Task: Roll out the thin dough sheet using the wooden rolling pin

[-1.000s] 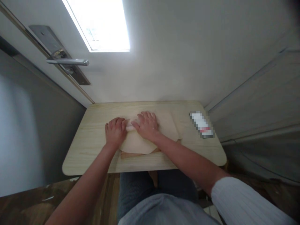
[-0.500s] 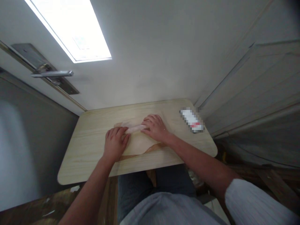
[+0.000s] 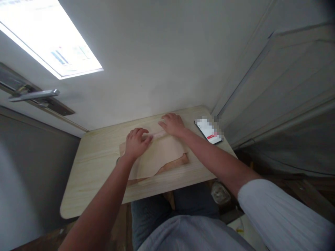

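A pale, thin roll (image 3: 159,134) lies across the far part of a light sheet (image 3: 157,153). A brown sheet (image 3: 174,164) with an uneven edge shows beneath that light sheet. My left hand (image 3: 137,141) rests over the roll's left end, fingers curved and thumb apart from them. At the roll's right end, my right hand (image 3: 172,123) is open, with its fingers stretched forward and its thumb out to the side. The fingers partly hide both ends of the roll.
The sheets lie on a pale wooden table (image 3: 89,167) with rounded corners. A phone (image 3: 209,132), partly blurred out, lies at the table's right end. Behind the table stands a white door with a metal handle (image 3: 34,95) and a bright glass pane (image 3: 52,38).
Both hands have moved away from me over the sheets, and their fingers have loosened from the roll. More of the light sheet shows on my side. The view has shifted slightly.
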Demonstrator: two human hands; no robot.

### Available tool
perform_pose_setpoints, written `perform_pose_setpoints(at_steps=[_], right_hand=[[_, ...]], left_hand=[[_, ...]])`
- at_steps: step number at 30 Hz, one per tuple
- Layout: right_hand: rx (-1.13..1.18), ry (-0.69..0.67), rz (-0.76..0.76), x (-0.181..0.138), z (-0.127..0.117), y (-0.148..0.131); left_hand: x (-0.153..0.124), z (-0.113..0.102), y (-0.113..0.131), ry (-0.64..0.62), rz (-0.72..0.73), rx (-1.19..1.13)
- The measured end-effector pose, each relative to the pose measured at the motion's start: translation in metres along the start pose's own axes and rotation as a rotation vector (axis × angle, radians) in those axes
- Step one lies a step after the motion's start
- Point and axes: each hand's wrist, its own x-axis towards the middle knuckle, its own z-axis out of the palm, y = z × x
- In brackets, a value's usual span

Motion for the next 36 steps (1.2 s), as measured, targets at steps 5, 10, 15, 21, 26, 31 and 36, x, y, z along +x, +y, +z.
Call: perform_pose_setpoints(at_steps=[5,10,15,21,26,31,36], right_hand=[[-0.063,-0.015,-0.011,-0.007,0.012,-0.006],[-0.081,0.03,-0.009,-0.038,0.011,-0.008],[-0.072,0.052,-0.004,-0.074,0.009,-0.011],[-0.084,0.052,0.009,-0.104,0.012,-0.012],[-0.09,0.063,0.008,-0.131,0.012,-0.016],[-0.081,0.05,0.012,-0.136,0.007,-0.019],[-0.115,0.064,0.005,-0.085,0.003,-0.02]], left_hand=[[0.034,0.011,0.001,0.008,-0.153,0.077],[0.032,0.022,0.01,-0.015,-0.09,0.125],[0.007,0.023,0.023,-0.017,-0.033,0.127],[-0.011,0.018,0.033,-0.057,0.002,0.126],[-0.032,0.016,0.043,-0.064,0.0,0.135],[-0.045,0.013,0.049,-0.046,0.003,0.133],[-0.032,0.012,0.043,-0.008,0.02,0.116]])
